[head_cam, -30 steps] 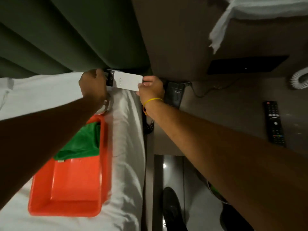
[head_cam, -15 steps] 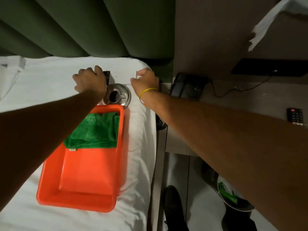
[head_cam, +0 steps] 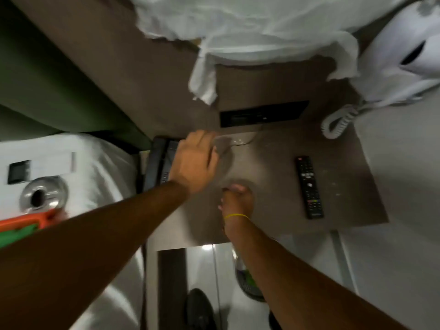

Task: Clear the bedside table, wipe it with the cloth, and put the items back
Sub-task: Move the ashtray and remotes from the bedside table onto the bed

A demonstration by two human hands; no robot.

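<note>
The brown bedside table (head_cam: pixel 273 206) fills the middle of the view. My left hand (head_cam: pixel 195 160) hovers over its far left corner, partly covering a black telephone (head_cam: pixel 158 163); the fingers are stretched forward and hold nothing that I can see. My right hand (head_cam: pixel 235 198) rests on the table's middle with its fingers curled in. A black remote (head_cam: pixel 309 186) lies on the right side of the table. On the bed to the left lie a white card (head_cam: pixel 52 165) and a metal ashtray (head_cam: pixel 44 195). Beside them is an orange tray (head_cam: pixel 35 219) with the green cloth (head_cam: pixel 16 236) in it.
A thin cable (head_cam: pixel 240 142) runs across the table's back edge below a black wall panel (head_cam: pixel 262 113). A white coiled phone cord (head_cam: pixel 338 122) hangs at the right. White fabric (head_cam: pixel 204 77) droops from above. A dark shoe (head_cam: pixel 200 308) and a bin (head_cam: pixel 247 279) are on the floor.
Both hands have left the white card on the bed and swung right onto the bedside table. The view has turned right with them, so the tray is now at the left edge.
</note>
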